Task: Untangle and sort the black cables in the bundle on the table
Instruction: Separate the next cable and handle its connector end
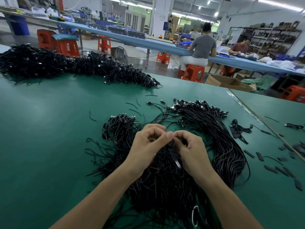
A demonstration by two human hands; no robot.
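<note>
You are getting open green tabletop (pixel 41 138) on your left. A tangled bundle of black cables (pixel 165 192) is blocking the near middle, a combed sheaf of black cables (pixel 214 129) is curving round its right, and a long black cable heap (pixel 66 66) is lining the far left.

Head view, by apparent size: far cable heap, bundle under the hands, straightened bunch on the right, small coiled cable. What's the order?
1. near bundle, though it sits nearest the camera, so its lead over the next is unsure
2. far heap
3. straightened bunch
4. coiled cable
</note>
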